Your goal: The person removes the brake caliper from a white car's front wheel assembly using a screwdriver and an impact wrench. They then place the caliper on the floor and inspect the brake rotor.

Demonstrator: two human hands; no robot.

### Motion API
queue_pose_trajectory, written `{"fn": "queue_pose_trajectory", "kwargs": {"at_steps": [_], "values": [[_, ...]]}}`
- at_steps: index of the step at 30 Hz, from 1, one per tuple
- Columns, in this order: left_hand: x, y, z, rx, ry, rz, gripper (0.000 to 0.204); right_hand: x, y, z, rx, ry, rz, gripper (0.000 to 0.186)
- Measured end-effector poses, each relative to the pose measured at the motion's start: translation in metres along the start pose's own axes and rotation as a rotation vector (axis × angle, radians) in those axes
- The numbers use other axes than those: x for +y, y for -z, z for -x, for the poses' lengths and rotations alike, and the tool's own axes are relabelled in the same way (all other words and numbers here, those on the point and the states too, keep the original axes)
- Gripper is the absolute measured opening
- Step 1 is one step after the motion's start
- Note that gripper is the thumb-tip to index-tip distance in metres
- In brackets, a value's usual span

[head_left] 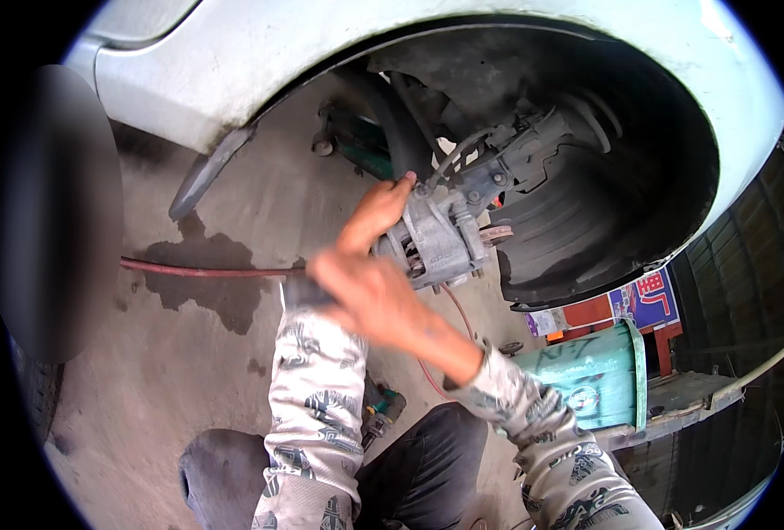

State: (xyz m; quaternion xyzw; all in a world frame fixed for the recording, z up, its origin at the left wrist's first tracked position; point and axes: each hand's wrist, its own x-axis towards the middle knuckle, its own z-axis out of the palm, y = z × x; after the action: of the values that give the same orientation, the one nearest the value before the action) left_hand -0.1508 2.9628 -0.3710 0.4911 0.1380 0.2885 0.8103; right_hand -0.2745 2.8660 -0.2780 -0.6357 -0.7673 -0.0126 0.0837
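The grey brake caliper [441, 243] sits in the wheel arch, with the rusty edge of a brake disc [496, 234] beside it. My left hand [379, 212] is closed at the caliper's left side, its thumb up near the top and the other fingers mostly hidden. Nearer to me, my right hand [361, 287] crosses over my left forearm, smeared by motion. It looks closed, and a dark blurred thing [305, 292] sticks out at its left; its kind cannot be made out. The suspension strut [498, 172] runs up and right from the caliper.
A white car fender [286, 40] arches over the black wheel-well liner [622, 212]. A red hose [206, 269] crosses the stained floor on the left. A green jack [361, 146] stands beneath the car. At right is a turquoise bin [591, 375]; a green-and-black tool [379, 411] lies between my knees.
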Motion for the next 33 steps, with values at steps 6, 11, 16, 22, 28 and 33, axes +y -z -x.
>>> {"fn": "queue_pose_trajectory", "kwargs": {"at_steps": [6,11,16,22,28,33], "values": [[0.020,-0.005,0.019,-0.021,-0.031,-0.005,0.068,-0.014,0.021,0.006,-0.084,-0.051,-0.032,0.042],[0.016,0.000,0.019,0.006,0.025,0.117,0.065,-0.021,0.031,0.009,0.006,-0.159,-0.177,0.041],[0.018,0.005,0.018,0.043,0.027,0.028,0.063,-0.030,0.026,0.018,0.129,-0.128,-0.134,0.041],[0.016,0.002,0.017,0.014,0.003,0.043,0.062,-0.023,0.018,0.021,0.200,-0.087,-0.135,0.041],[0.032,0.015,0.028,-0.019,0.038,0.164,0.060,-0.006,0.018,0.006,0.106,-0.155,-0.091,0.037],[-0.005,-0.022,0.017,0.016,0.065,0.148,0.060,0.006,0.010,0.041,0.175,-0.205,-0.005,0.034]]}}
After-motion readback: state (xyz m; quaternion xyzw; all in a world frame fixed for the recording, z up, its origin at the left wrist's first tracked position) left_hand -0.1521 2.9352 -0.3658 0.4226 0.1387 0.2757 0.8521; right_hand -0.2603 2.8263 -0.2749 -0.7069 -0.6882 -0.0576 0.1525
